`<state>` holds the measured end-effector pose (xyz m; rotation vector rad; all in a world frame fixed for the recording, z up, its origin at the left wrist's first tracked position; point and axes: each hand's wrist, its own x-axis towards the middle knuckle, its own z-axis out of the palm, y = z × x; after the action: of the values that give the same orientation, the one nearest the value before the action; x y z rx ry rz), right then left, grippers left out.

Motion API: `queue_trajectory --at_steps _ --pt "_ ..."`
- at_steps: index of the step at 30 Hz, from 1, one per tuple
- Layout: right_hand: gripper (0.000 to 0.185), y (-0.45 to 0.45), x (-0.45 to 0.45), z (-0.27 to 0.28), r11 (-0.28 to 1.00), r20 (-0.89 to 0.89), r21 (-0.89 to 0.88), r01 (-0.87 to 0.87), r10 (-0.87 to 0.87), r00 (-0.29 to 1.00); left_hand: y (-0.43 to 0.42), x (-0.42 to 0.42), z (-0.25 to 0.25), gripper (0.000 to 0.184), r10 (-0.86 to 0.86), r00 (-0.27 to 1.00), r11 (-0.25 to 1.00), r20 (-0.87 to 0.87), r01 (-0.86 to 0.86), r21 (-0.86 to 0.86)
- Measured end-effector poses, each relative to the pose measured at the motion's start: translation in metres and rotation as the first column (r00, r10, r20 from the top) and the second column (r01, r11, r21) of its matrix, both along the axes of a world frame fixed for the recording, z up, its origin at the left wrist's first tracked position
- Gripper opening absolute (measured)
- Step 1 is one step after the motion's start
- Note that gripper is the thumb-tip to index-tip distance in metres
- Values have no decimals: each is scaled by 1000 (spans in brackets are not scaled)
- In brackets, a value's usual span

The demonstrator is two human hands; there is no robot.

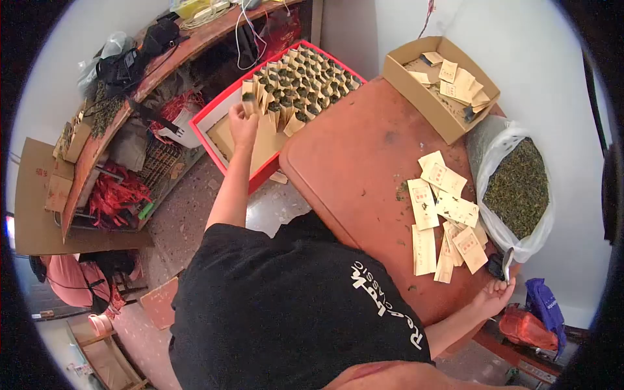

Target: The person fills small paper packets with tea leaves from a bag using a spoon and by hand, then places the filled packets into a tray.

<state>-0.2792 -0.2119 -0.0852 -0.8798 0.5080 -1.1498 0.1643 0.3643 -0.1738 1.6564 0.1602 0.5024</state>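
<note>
My left hand (243, 125) is closed on a small tan paper packet (249, 94) with dark green leaves at its mouth. It holds the packet at the edge of the rows of upright filled packets (302, 84) in a red box (205, 133). At the lower right, my right hand (495, 298) grips a metal spoon (508, 263), its handle end between my fingers. The spoon reaches up to the rim of a white plastic bag (545, 227) full of dried green leaves (519, 188).
Several flat printed packets (469, 248) lie spread on the reddish table (351, 175). An open cardboard box (448, 127) with more packets stands at its far corner. On the left, a cluttered wooden shelf (140, 84) runs along. A blue bag (545, 311) sits at lower right.
</note>
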Motion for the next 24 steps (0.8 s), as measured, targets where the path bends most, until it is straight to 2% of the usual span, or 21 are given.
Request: queue_trajectory --at_steps 1,3,5,7,10,14,17,20,23,24 --pt "33 3 1 2 1000 -9 1 12 -12 1000 8 6 -15 45 30 997 1000 -74 -30 -3" --pt "34 6 3 3 999 -41 0 43 -43 998 27 26 -67 44 72 997 997 -37 -72 -10" --pt "35 8 5 2 997 -84 -6 80 -80 993 30 41 -97 43 111 993 994 -40 -112 -15" --pt "35 4 5 -3 997 -90 2 76 -75 993 26 50 -103 42 151 986 988 -77 -153 -16" --pt "35 3 6 -5 998 -121 -21 65 -67 990 12 62 -104 43 124 992 988 -1 -123 90" --pt "34 7 9 -3 999 -122 -6 52 -52 991 1 82 -114 47 152 987 924 -53 -123 363" --pt "33 14 15 2 995 -127 25 92 -88 988 -1 86 -119 54 132 990 898 -39 -103 428" --pt "32 12 14 0 997 -99 27 76 -73 992 -3 81 -110 57 94 992 944 -78 -64 323" --pt "32 10 13 -2 998 -88 30 47 -44 995 -4 84 -114 57 0 1000 999 -4 0 -35" --pt "31 12 14 0 998 -95 35 60 -56 994 -2 87 -119 56 -29 1000 994 -1 29 -103"
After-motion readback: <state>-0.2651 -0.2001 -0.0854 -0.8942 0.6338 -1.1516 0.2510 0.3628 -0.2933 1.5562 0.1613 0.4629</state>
